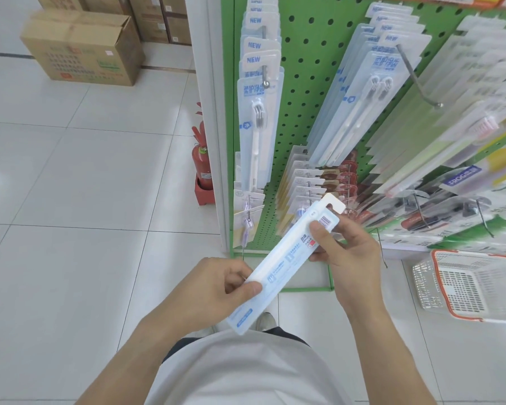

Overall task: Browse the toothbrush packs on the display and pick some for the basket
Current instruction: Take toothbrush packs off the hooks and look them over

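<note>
The pack (pixel 287 264) lies diagonally across the frame's centre, back side up with its barcode showing, held between both hands above the floor and well apart from the basket (pixel 476 314) at lower right. The likely slip is at the ends: each grip is only a pinch on slick plastic, so releasing one hand to reach for the basket could let the long pack pivot and drop. The left hand (pixel 222 285) pinches the lower end, thumb on top, fingers curled beneath. The right hand (pixel 345 252) grasps the hanger end, thumb pressing near the barcode, wrist angled inward.
</note>
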The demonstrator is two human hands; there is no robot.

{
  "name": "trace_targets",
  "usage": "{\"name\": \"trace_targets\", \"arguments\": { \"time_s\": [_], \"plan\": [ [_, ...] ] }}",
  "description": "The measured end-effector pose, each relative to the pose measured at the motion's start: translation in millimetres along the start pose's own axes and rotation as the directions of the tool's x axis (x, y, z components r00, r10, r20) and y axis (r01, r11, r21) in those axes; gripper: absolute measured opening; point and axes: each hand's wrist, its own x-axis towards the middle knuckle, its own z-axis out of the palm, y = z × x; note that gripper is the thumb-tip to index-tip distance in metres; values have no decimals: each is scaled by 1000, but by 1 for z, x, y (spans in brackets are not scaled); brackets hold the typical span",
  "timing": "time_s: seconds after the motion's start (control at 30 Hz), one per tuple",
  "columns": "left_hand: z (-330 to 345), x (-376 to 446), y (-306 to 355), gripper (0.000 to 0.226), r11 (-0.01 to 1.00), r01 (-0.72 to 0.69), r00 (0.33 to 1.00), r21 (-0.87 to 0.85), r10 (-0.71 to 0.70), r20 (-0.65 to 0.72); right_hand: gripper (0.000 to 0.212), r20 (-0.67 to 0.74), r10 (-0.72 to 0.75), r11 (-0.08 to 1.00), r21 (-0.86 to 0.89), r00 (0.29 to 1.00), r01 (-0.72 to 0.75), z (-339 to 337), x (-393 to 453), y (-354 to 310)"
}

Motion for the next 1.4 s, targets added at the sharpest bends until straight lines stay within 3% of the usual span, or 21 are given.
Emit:
{"name": "trace_targets", "arguments": {
  "time_s": [0.17,0.3,0.43,0.6,0.73,0.87,1.0,1.1,1.23,1.3,1.4],
  "plan": [
    [17,8,14,32,977,-104,983,-184,73,-171,16,114,21,1000,-5,993,-21,13,-8,5],
    [22,12,17,28,977,-125,957,-172,73,-281,17,212,-9,998,-63,977,23,20,-12,5],
    [20,11,19,9,974,-87,943,-208,13,-334,34,376,29,991,-130,926,22,18,-13,5],
    [13,13,22,21,977,-57,899,-204,-39,-435,62,561,104,975,-220,821,27,18,-15,4],
    [12,14,19,16,970,-55,907,-235,-50,-419,74,537,159,979,-193,829,-62,20,-18,11],
    [11,15,15,12,946,-109,953,-306,12,-302,66,527,106,991,-128,843,-45,16,-17,11],
    [12,15,11,18,937,-108,959,-332,11,-282,52,482,106,994,-57,870,-90,17,-15,5],
    [15,15,8,35,981,-106,934,-165,41,-354,44,383,99,993,16,919,-113,21,-15,4],
    [22,11,7,40,945,-231,840,230,313,-444,39,271,80,994,54,959,-98,23,-15,4],
    [24,9,10,37,924,-239,825,299,356,-439,39,256,66,992,90,964,-92,25,-17,1],
    [25,6,18,61,904,-213,846,372,361,-393,45,233,37,990,126,972,-68,28,-20,-2]
  ]
}}
